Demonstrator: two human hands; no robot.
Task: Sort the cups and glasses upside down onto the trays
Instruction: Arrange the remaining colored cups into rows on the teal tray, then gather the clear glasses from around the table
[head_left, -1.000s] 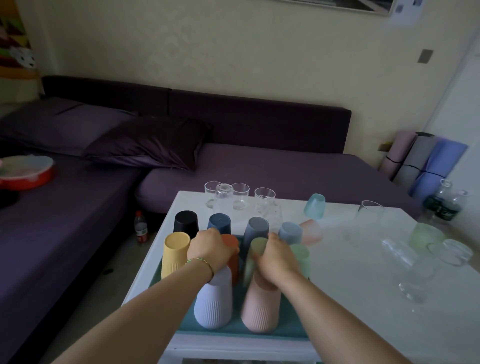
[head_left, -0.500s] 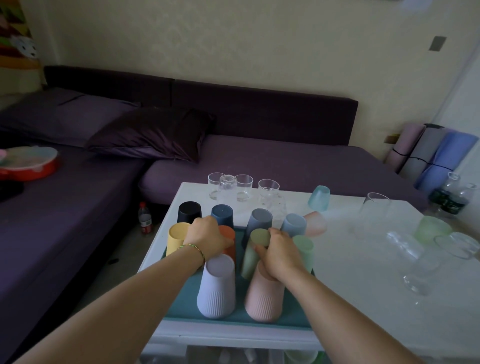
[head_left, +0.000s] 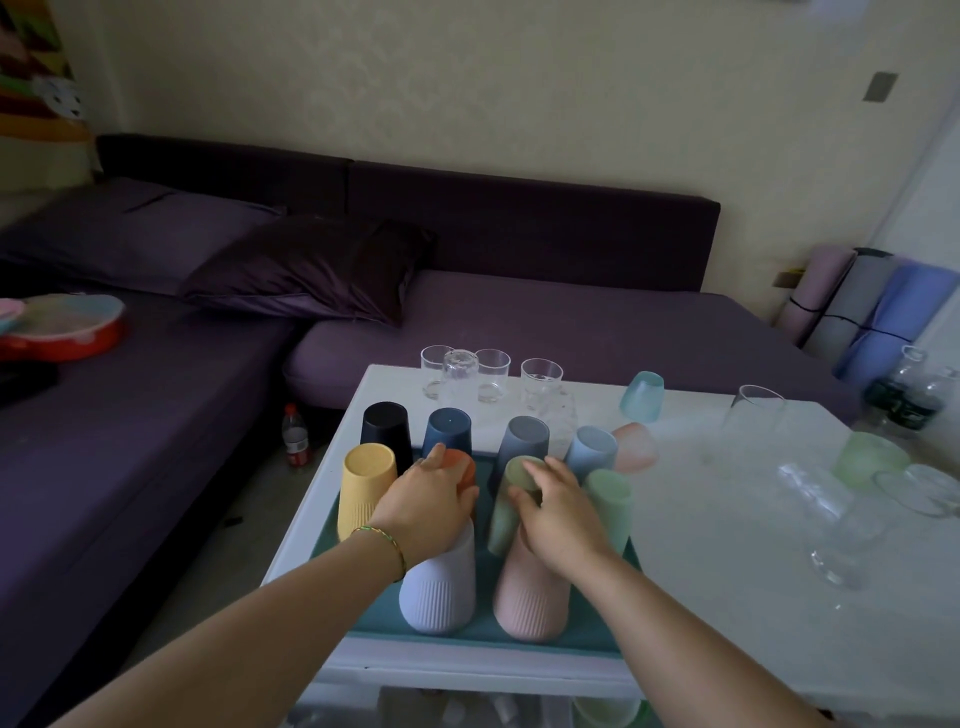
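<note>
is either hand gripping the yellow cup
No, the left hand holds the orange cup and the right hand the olive cup; the yellow cup stands to their left.

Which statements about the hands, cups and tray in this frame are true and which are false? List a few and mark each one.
1. The left hand touches the orange cup. True.
2. The right hand holds a clear glass. False: it is on the tilted olive cup.
3. The yellow cup stands upside down on the tray. True.
4. Every cup is on the tray. False: the teal cup sits on the table, off the tray.
</note>
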